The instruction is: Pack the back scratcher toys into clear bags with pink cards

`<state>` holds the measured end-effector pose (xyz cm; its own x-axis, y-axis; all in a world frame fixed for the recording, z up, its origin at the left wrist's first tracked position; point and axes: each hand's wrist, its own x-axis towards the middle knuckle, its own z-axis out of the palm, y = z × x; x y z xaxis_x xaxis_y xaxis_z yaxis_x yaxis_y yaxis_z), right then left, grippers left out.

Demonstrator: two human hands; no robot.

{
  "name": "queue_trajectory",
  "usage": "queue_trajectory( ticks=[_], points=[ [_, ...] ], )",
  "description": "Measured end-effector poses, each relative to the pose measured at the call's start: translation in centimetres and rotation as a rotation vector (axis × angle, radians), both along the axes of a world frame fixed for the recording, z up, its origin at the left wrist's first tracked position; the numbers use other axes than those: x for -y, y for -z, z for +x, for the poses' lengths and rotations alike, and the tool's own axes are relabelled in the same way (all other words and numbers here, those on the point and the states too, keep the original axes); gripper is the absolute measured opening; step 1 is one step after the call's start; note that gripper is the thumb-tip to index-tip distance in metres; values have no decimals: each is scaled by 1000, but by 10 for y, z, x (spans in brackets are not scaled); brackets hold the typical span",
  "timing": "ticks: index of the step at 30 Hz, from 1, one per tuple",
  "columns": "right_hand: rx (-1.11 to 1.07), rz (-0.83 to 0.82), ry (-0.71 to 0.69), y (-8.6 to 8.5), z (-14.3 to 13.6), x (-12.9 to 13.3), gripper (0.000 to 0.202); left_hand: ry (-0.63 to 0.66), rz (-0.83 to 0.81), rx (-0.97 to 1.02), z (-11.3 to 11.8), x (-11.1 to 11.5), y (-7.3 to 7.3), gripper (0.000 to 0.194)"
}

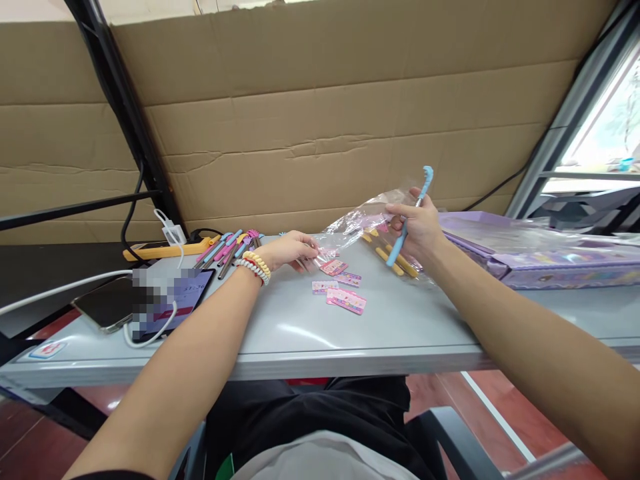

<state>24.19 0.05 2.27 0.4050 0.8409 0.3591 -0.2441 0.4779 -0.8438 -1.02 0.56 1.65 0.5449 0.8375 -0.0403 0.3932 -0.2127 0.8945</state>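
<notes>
My right hand (pixel 417 223) is closed around a light-blue back scratcher (pixel 397 245) with a short metal shaft and a curved, toothed head. It also touches a clear plastic bag (pixel 350 223) that stretches across to the left. My left hand (pixel 295 251), with beaded bracelets at the wrist, pinches the bag's left end. Small pink and purple printed cards (pixel 349 300) lie on the table just below the bag. Yellow sticks (pixel 387 257) lie under my right hand, partly covered by plastic. Left of my left hand is a pile of coloured back scratchers (pixel 230 250).
A purple box (pixel 550 277) with clear plastic over it stands on the grey table (pixel 300 340) at the right. At the left lie a phone (pixel 107 307), a tablet (pixel 187 300), white cables and a yellow object (pixel 170 251). A cardboard wall (pixel 325 120) closes off the back.
</notes>
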Motion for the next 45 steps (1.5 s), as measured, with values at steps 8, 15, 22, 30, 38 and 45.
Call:
queue_trajectory(
  ticks=[8, 15, 22, 30, 38, 45],
  points=[
    [123, 54, 61, 0, 4, 0, 39, -357, 108, 97, -1, -8, 0, 16],
    [139, 0, 156, 3, 4, -3, 35, -145, -24, 409, -10, -6, -6, 18],
    [120, -76, 156, 1, -1, -2, 16, 4, -108, 242, -8, -9, 2, 29],
    [190, 75, -221, -2, -10, 14, 37, 143, -89, 299, -1, 1, -2, 29],
    [366, 174, -364, 0, -22, 29, 62, 327, -103, 467, 45, 42, 2, 102],
    [514, 93, -523, 10, -28, 26, 71, 84, 233, 589, 40, 18, 9, 95]
  ],
)
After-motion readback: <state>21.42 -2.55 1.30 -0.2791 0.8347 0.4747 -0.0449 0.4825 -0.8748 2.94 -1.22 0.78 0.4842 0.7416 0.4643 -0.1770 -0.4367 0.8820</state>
